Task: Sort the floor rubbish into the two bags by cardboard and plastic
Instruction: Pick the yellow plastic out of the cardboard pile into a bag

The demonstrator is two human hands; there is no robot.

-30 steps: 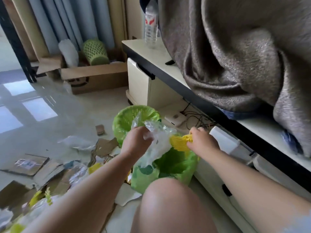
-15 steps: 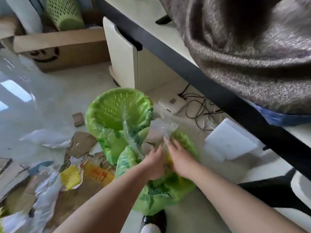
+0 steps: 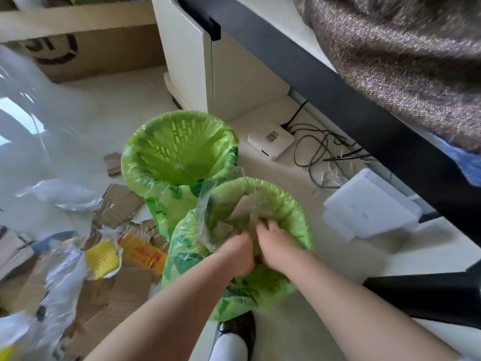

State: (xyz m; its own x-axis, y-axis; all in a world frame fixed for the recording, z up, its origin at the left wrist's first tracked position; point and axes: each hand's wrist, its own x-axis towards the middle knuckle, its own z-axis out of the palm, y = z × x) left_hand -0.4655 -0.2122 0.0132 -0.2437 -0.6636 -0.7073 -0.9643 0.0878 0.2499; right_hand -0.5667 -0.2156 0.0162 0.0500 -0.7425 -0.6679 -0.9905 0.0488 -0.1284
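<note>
A person's left hand (image 3: 240, 252) and right hand (image 3: 276, 244) press side by side into the nearer green plastic-lined bin bag (image 3: 289, 204), fingers curled on a crumpled sheet of clear plastic film (image 3: 229, 209) whose upper edge rises above the rim; how firmly each hand grips cannot be told, as the fingertips are buried in the folds. The second green bag, stretched over a slotted basket (image 3: 179, 149), stands touching the first on its far side and looks empty. On the pale floor to the left lie torn brown cardboard pieces (image 3: 117, 207), a yellow foam net sleeve (image 3: 102, 257), a yellow printed carton scrap (image 3: 141, 252) and loose white plastic wrap (image 3: 59, 194), all waiting to be sorted. The step in hand appears to be stuffing plastic down; done well, the film should go below the rim so it cannot spring back, without dragging the liner off its edge. A white router (image 3: 270, 139) with black cables (image 3: 320, 149) sits just beyond, under the dark-edged desk (image 3: 338, 82).
</note>
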